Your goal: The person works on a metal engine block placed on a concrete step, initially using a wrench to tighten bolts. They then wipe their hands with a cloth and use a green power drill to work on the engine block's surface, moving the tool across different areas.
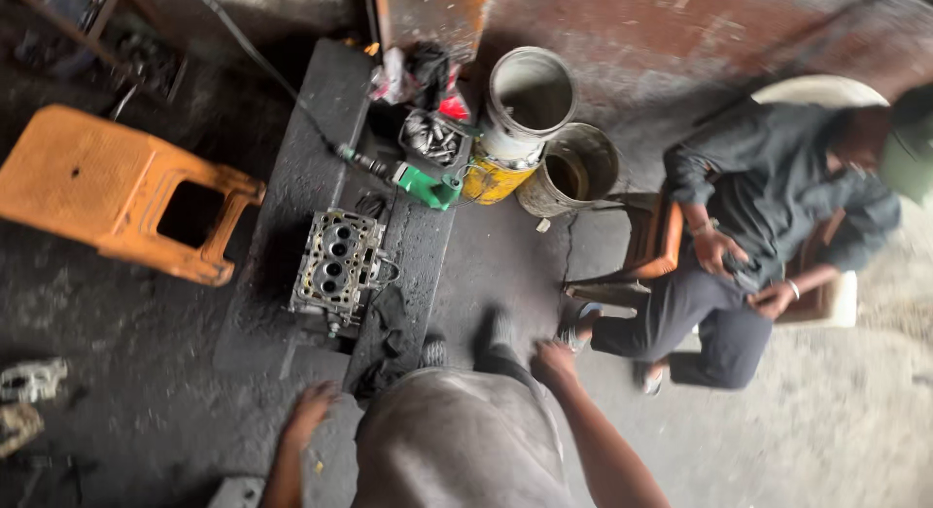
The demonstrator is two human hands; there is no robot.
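Left hand (309,409): hangs low at the wearer's side, fingers loosely curled, holding nothing
Right hand (552,362): also free of any load, fingers bent, resting about the wearer's knee
Nearest thing: cylinder head (338,263), bare metal, lying flat with its round chambers facing up, just ahead of the left hand
Support: low dark concrete slab (306,158) on the floor; the head sits near its front end
Handling, judged: cast metal, heavy and rigid, likely oily; grip with both hands at the two short ends, clear of the machined face
Farther along the slab: green power tool (426,187) with a cable, then a small tray of metal parts (432,137)
Beyond: two open metal drums (530,100), one upright on a yellow can
Left side: orange plastic stool (117,192), tipped over
Right side: another person (768,226), seated, hands in their lap
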